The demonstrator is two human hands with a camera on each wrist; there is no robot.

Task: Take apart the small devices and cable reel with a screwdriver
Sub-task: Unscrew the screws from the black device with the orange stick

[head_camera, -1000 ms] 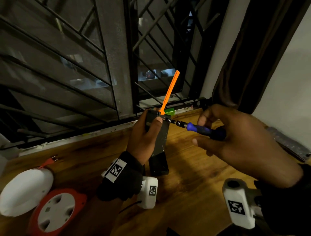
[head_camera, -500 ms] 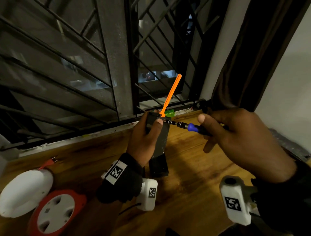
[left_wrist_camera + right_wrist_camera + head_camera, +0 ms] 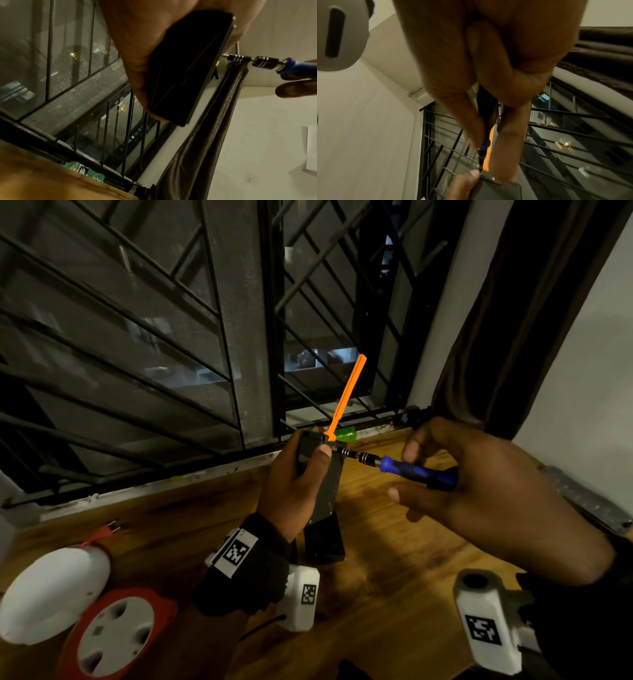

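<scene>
My left hand grips a flat black device upright over the wooden table, thumb pressed near its top edge. An orange plastic stick rises from the device's top corner. My right hand pinches the blue handle of a screwdriver; its metal bit meets the device's top right edge beside my thumb. The left wrist view shows the device in my palm and the screwdriver touching its side. In the right wrist view the screwdriver points down at the device's corner.
An orange and white cable reel and a white rounded device lie at the table's left front, with an orange plug behind them. Another black piece lies under my left hand. A green object sits by the barred window; a dark curtain hangs right.
My right hand's fingers have shifted along the blue handle, now further back with more of it bared, as if turning it. The device and my left hand stay put.
</scene>
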